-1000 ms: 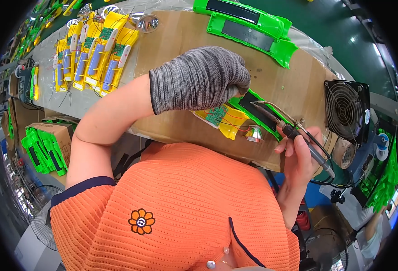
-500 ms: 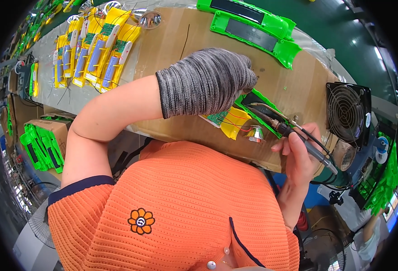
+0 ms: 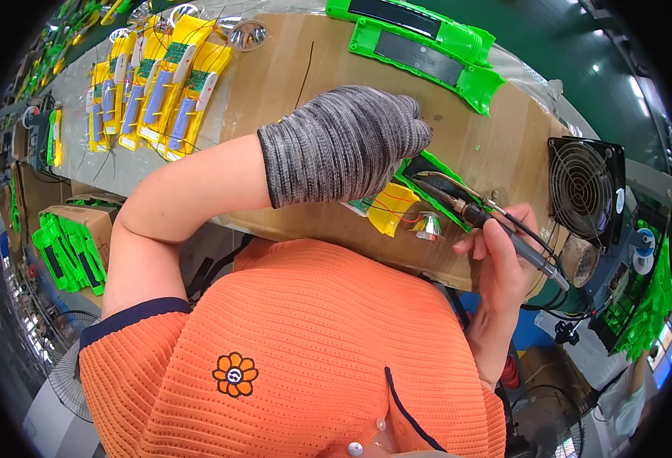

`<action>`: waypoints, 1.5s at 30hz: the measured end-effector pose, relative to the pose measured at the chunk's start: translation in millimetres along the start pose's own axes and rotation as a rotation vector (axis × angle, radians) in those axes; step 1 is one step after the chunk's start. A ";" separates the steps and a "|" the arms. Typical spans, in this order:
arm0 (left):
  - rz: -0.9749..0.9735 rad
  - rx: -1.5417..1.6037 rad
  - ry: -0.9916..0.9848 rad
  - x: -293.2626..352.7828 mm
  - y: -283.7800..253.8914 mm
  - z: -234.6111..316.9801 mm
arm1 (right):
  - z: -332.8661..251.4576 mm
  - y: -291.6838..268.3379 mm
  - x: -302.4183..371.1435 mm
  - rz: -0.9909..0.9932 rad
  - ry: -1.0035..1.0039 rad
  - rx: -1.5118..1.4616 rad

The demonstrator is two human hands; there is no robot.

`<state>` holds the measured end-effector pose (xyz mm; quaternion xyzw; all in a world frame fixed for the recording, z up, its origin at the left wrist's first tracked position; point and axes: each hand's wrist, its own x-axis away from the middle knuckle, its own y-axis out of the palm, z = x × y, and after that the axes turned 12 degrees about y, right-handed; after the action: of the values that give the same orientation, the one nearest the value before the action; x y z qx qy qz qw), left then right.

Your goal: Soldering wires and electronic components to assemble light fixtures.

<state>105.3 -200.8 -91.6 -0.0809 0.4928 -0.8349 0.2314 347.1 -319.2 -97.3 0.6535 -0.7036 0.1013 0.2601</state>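
Observation:
My right hand (image 3: 501, 256) is closed round the grey handle of a soldering iron (image 3: 513, 238) with a thin tube along its side. Its tip end reaches left over a green plastic shell (image 3: 467, 193) with a dark inner panel. My left hand (image 3: 351, 141), in a grey knitted glove, is bent closed at the shell's far left end; what its fingers hold is hidden behind the hand. Between my hands and my body lies a yellow plastic part (image 3: 393, 210) with thin red wires, a green circuit board (image 3: 362, 204) and a small shiny reflector cup (image 3: 427, 226).
Yellow assemblies (image 3: 158, 95) with blue cells lie at the far left, near a loose reflector (image 3: 246, 35). Green shells (image 3: 420, 55) rest at the cardboard's (image 3: 290, 72) far edge. A black fan (image 3: 586, 183) stands at right; a box of green shells (image 3: 69, 248) sits at left.
The whole view has shifted slightly to the left. Both hands keep nearly the same pose, and the soldering iron stays over the green shell.

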 end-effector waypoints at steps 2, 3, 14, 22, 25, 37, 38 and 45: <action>0.007 0.003 0.001 0.5 0.8 -0.7 | -0.3 0.7 0.2 0.004 -0.019 -0.062; 0.008 0.002 0.001 0.5 0.4 -0.5 | 0.5 -0.9 -0.1 0.003 -0.019 -0.062; -0.033 0.024 0.015 -0.3 -2.8 -2.3 | 11.5 -24.8 8.0 -0.032 -0.200 -0.165; 0.027 -0.067 0.104 1.5 -18.3 5.8 | 17.3 -28.9 16.8 0.030 -0.222 -0.150; 0.069 -0.050 0.226 9.0 -27.0 12.9 | 17.7 -26.4 20.4 0.057 -0.221 -0.170; 0.204 -0.114 0.178 13.5 18.8 42.3 | 34.1 8.9 17.0 0.005 -0.172 -0.505; 0.136 -0.117 0.128 9.9 21.2 44.3 | 34.7 9.0 16.5 0.015 -0.179 -0.526; 0.080 0.079 -0.007 -11.0 18.5 41.0 | 28.0 -46.4 24.6 -0.011 -0.292 -0.299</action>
<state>135.5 -235.4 -85.9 -0.0549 0.4616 -0.8435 0.2693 385.3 -359.8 -117.8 0.6193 -0.7373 -0.1016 0.2503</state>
